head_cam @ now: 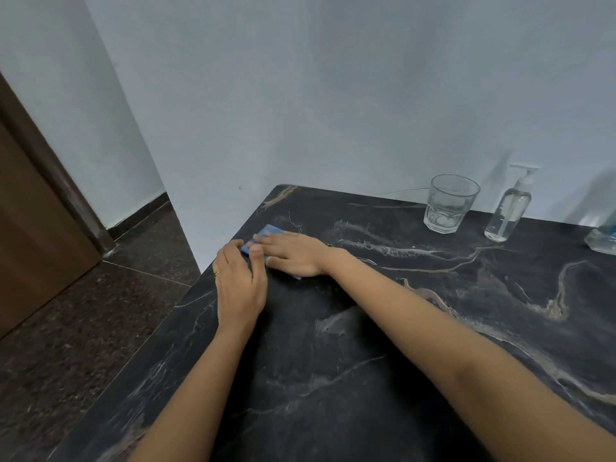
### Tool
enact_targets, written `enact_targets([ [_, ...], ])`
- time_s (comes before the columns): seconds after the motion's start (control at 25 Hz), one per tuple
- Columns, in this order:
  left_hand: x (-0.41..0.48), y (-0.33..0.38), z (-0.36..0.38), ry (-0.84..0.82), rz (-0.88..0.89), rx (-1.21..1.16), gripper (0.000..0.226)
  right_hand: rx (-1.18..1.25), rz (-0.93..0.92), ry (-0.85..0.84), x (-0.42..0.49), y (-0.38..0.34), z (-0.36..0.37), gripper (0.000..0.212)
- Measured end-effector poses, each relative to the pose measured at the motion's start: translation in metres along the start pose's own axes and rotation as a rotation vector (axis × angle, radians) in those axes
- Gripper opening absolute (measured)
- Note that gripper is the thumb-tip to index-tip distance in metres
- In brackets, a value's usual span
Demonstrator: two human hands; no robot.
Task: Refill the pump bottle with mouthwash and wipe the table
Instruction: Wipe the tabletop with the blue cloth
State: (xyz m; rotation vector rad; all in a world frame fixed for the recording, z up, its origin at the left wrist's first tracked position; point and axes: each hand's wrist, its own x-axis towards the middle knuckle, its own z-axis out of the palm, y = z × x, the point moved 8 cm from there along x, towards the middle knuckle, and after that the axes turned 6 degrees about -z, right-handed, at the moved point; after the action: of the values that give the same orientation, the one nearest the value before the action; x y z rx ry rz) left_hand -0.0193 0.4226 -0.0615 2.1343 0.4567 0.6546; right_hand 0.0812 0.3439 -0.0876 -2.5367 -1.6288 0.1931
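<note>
Door: brown wooden door (30, 225) at the left edge of the frame, above a dark speckled floor (83, 328).
Left hand (239, 288): left of centre, palm down on the tabletop near its left edge; fingers loosely together, thumb and fingertips touching the near corner of the cloth. A ring shows on one finger.
Cloth: small folded blue cloth (263, 236) lying flat on the tabletop, mostly covered by the hands; only its upper left part shows.
Right hand (293, 255): just right of the left hand, flat and palm down on the cloth, fingers extended and pointing left, pressing it to the surface. Whether any finger grips the cloth, I cannot tell.
Tabletop: black marble tabletop (366, 328) with pale and tan veins, filling the lower right of the frame, set against a pale wall (333, 95).
Glass: clear faceted tumbler (450, 203), upright, upper right, near the wall.
Pump bottle: clear pump bottle (510, 208) with a white pump head, upright just right of the tumbler, not touching; holds clear liquid.
Right edge: a clear container with blue (605, 236), cut off by the frame.
</note>
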Motion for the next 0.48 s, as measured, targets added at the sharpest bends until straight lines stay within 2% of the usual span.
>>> enact_targets([
  [0.16,0.007,-0.012,0.006,-0.043,-0.04,0.008,0.046,0.067,-0.135,-0.056,-0.065,-0.024,-0.003,0.059],
  [0.32,0.009,0.001,0.017,-0.089,-0.015,0.014,0.041,0.169,-0.09,-0.177,-0.122,-0.023,-0.016,0.062],
  [0.48,0.017,0.029,0.038,-0.129,-0.008,-0.074,0.035,0.079,-0.038,-0.008,-0.141,-0.014,-0.068,0.05],
])
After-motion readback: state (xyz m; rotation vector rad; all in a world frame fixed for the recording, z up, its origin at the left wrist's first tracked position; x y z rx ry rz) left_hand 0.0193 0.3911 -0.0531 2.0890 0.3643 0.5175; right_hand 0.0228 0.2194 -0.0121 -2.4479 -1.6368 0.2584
